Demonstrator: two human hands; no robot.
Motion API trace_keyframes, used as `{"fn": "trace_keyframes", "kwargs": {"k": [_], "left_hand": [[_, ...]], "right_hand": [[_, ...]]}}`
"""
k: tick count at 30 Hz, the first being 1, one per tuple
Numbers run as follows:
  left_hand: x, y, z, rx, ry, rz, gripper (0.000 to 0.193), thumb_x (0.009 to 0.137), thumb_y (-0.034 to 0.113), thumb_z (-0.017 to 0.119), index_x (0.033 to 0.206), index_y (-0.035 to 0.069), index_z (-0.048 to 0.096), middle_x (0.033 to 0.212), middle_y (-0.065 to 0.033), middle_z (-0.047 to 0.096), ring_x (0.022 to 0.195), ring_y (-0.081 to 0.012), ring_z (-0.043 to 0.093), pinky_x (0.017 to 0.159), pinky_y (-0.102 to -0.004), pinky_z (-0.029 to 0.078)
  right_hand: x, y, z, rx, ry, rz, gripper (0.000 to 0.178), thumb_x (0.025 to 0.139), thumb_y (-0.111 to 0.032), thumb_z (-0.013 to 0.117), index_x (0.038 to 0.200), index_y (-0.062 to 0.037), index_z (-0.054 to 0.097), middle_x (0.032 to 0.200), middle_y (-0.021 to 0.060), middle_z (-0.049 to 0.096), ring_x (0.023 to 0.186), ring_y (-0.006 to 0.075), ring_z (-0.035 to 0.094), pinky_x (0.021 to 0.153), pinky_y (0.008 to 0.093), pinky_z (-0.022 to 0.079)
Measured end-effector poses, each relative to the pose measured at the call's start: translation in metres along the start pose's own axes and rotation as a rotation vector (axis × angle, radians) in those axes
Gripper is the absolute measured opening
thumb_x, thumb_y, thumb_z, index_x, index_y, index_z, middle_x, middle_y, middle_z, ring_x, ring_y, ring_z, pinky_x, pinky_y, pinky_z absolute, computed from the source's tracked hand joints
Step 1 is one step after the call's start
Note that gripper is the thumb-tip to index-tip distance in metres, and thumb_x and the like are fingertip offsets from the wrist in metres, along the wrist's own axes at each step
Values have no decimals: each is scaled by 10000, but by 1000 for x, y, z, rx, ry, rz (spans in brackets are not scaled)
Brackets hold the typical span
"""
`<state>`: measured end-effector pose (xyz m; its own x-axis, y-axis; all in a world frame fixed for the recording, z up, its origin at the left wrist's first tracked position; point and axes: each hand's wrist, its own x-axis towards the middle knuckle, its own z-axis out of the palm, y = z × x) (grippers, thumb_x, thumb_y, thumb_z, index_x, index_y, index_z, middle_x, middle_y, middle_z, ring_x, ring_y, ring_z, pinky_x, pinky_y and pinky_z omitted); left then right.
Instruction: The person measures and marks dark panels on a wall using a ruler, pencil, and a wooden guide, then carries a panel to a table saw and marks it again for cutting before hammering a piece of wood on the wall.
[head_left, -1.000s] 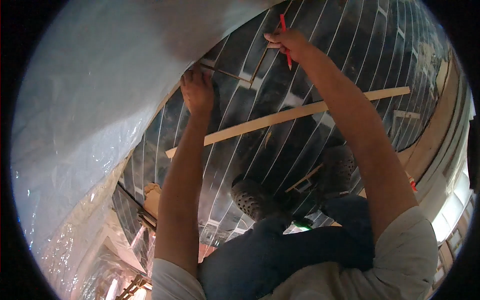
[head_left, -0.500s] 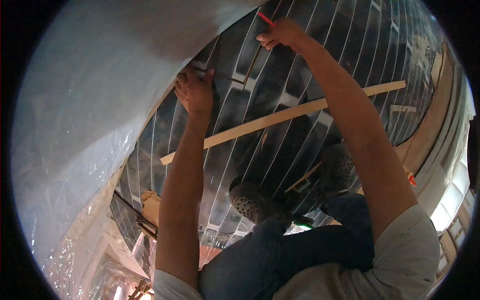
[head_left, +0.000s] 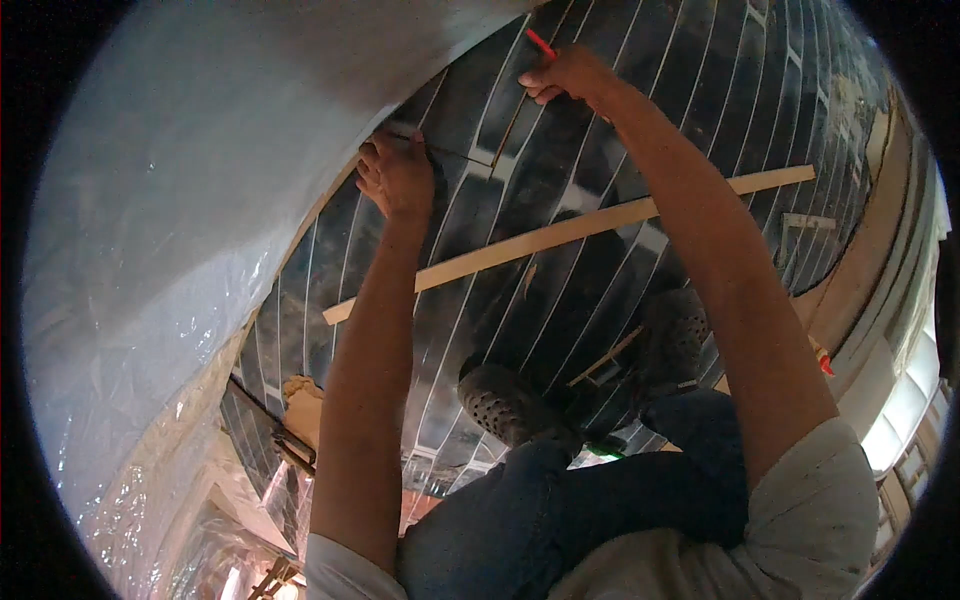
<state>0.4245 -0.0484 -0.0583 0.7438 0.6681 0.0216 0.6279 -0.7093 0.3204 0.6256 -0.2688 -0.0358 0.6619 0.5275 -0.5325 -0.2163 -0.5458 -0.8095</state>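
- While both arms stretch out over the dark striped film (head_left: 600,330), the right hand (head_left: 570,78) has slid further away from the body than it was a second ago, taking the red pencil (head_left: 541,43) with it.
- Fingers of that right hand are pinched together on the pencil, which pokes out past the knuckles toward the far side of the film.
- Left hand (head_left: 398,178) looks like it has barely moved. It's pressed down on the film right by the edge of the white sheet (head_left: 200,200), fingers curled. There's a thin dark rod or ruler (head_left: 450,155) running from its fingertips over toward the right hand, but I honestly can't tell whether the fingers are gripping it or just holding it flat.
- So my read: the left hand is the anchor and the right is tracing or marking along that thin straightedge, and the mark is getting longer as the pencil travels outward. Just a guess from the shift, though.
- Nearer the body than both hands, a long wood slat (head_left: 560,235) lies diagonally across the film, passing under both forearms. Neither hand touches it.
- Closer still are the person's two dark perforated clogs (head_left: 505,400) planted on the film, with jeans-covered knees (head_left: 560,510) below them.
- Off to the left of the left arm, crinkly clear plastic (head_left: 130,480) covers the floor.
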Motion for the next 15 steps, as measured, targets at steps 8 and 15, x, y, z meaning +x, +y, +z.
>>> {"fn": "trace_keyframes", "kwargs": {"k": [8,15], "left_hand": [[-2,4,1,9,65,2,600,903,447,691,1302,44,494,1236,-209,551,1181,-410,535,977,-549,401],[-2,3,4,46,133,59,618,901,483,684,1290,36,510,1199,-208,553,1159,-417,541,953,-555,414]], "right_hand": [[16,-8,0,-57,-69,76,320,842,-235,833,896,61,724,878,152,759,716,221,755,681,299,582],[21,12,2,109,-89,-16,303,833,-222,840,824,59,726,830,160,750,727,255,760,662,288,586]]}}
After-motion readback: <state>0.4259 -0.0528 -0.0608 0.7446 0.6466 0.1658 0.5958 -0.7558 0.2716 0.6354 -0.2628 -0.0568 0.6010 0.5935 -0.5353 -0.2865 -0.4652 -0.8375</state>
